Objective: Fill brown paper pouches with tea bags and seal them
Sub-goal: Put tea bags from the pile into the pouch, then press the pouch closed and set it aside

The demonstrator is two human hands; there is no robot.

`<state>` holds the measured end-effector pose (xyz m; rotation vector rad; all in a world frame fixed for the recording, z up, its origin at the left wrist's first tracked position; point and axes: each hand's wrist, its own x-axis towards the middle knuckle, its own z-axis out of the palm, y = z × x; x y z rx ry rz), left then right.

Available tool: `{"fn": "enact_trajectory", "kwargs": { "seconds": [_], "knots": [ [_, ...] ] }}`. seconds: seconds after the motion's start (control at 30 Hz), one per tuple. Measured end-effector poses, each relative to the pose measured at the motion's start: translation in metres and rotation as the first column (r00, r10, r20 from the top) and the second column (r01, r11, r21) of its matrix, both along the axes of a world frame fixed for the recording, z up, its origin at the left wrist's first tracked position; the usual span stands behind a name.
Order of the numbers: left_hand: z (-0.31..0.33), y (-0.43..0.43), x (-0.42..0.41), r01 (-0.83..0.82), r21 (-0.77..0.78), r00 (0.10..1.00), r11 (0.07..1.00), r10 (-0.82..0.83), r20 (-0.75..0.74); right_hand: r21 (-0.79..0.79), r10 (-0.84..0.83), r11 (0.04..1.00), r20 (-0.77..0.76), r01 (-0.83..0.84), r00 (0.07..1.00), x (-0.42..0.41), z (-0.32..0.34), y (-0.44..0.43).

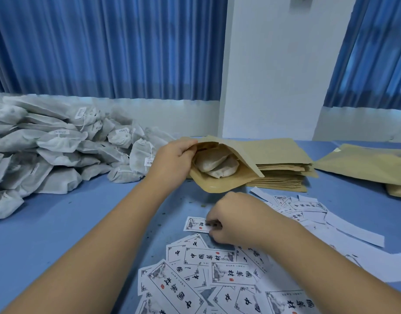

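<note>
My left hand grips the left edge of a brown paper pouch and holds its mouth open toward me. Two or three white tea bags lie inside it. The pouch rests against a stack of flat brown pouches. My right hand is lower, on the blue table, with curled fingers pinching a printed paper label at its right end. A big heap of white tea bags fills the left side of the table.
Many printed labels and blank white slips are scattered over the near table. More brown pouches lie at the far right. The blue table meets a wall with blue curtains behind.
</note>
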<state>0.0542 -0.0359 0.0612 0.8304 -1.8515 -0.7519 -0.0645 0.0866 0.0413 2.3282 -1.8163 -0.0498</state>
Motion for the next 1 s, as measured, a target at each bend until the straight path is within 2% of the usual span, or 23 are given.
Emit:
{"fn": "enact_trajectory", "kwargs": {
  "seconds": [0.1,0.2,0.37,0.43,0.57,0.63,0.9,1.0],
  "knots": [
    [-0.001,0.001,-0.004,-0.037,-0.055,0.998,0.998,0.04,0.051,-0.065,-0.011,0.998,-0.035,0.009,0.999,0.002,0.0,0.001],
    [0.0,0.003,-0.007,-0.047,-0.05,0.998,0.998,0.049,0.031,-0.14,-0.063,0.988,-0.013,0.061,0.998,-0.002,0.009,0.001],
    [0.004,0.01,-0.01,-0.032,-0.014,0.998,0.999,0.031,-0.045,-0.274,-0.133,0.941,0.242,0.199,0.961,-0.019,0.046,0.008],
    [0.005,0.012,-0.011,-0.031,-0.002,0.998,1.0,0.03,-0.064,-0.357,-0.155,0.897,0.298,0.26,0.942,-0.022,0.054,0.011],
    [0.003,0.017,-0.015,-0.042,-0.039,0.997,0.998,0.039,-0.071,-0.445,-0.336,0.797,0.234,0.408,0.912,-0.018,0.041,0.006],
    [0.003,0.019,-0.016,-0.038,-0.059,0.997,0.998,0.034,-0.069,-0.441,-0.395,0.782,0.196,0.44,0.898,-0.017,0.03,0.002],
    [0.002,0.022,-0.022,-0.042,-0.166,0.998,0.985,0.033,-0.055,-0.373,-0.328,0.858,0.132,0.354,0.935,0.0,0.03,-0.011],
    [0.003,0.026,-0.022,0.004,-0.139,0.996,0.99,-0.016,-0.086,-0.341,-0.326,0.879,0.083,0.334,0.942,0.005,0.036,-0.022]
  ]
}}
